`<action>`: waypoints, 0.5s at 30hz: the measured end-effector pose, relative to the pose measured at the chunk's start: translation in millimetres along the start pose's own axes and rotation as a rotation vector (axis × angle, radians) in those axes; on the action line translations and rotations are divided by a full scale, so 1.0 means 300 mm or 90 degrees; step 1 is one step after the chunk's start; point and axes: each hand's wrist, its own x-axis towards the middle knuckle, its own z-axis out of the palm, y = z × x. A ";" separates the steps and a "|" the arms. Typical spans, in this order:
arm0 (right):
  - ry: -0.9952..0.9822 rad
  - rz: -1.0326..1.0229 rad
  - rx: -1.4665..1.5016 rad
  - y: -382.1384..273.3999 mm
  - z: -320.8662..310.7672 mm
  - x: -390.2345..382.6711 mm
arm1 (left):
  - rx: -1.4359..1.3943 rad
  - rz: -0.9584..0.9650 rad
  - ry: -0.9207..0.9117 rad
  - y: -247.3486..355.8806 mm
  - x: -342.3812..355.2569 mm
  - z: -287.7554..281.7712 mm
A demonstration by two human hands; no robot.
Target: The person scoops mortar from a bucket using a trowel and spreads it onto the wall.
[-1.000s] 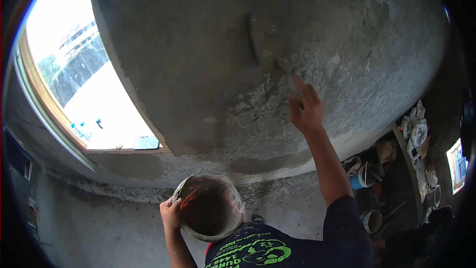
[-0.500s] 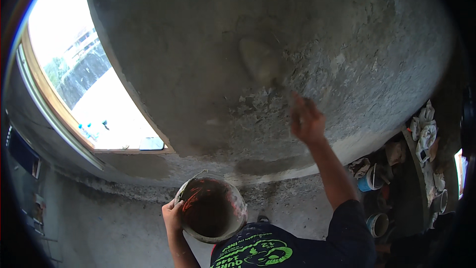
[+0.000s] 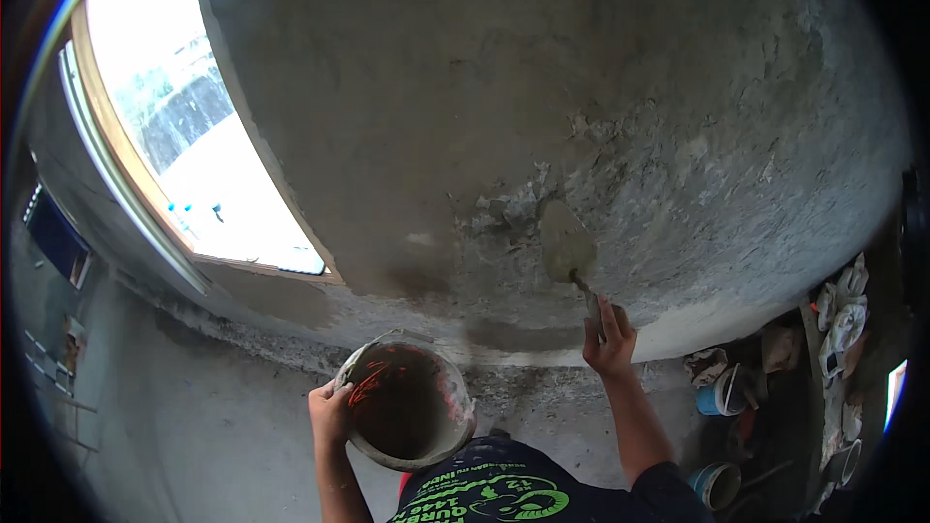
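A pointing trowel (image 3: 568,244) with a leaf-shaped blade and thin handle is gripped in my right hand (image 3: 612,337). Its blade lies against or just off the plastered wall (image 3: 387,107); which of the two I cannot tell. Around the blade the wall surface is rough and patchy, while further left it looks smoother and darker. My left hand (image 3: 330,411) is closed over the left rim of a bucket (image 3: 461,397), held tilted in front of my body. Inside, the bucket is dark with reddish-orange streaks; its contents are hard to make out.
At the left, a bright window opening (image 3: 228,169) has a wooden frame. Low on the right stand a blue-white bucket (image 3: 717,397) and another pail (image 3: 720,484), beside a ledge holding crumpled bags (image 3: 845,329). Grey floor (image 3: 223,397) runs along the wall's foot.
My right hand and the trowel have come down the wall, toward my body. The left hand still holds the bucket in nearly the same place. The whole view has shifted slightly.
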 end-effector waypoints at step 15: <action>-0.199 -0.082 -0.134 -0.092 0.149 0.157 | -0.016 0.005 -0.048 -0.075 -0.034 0.195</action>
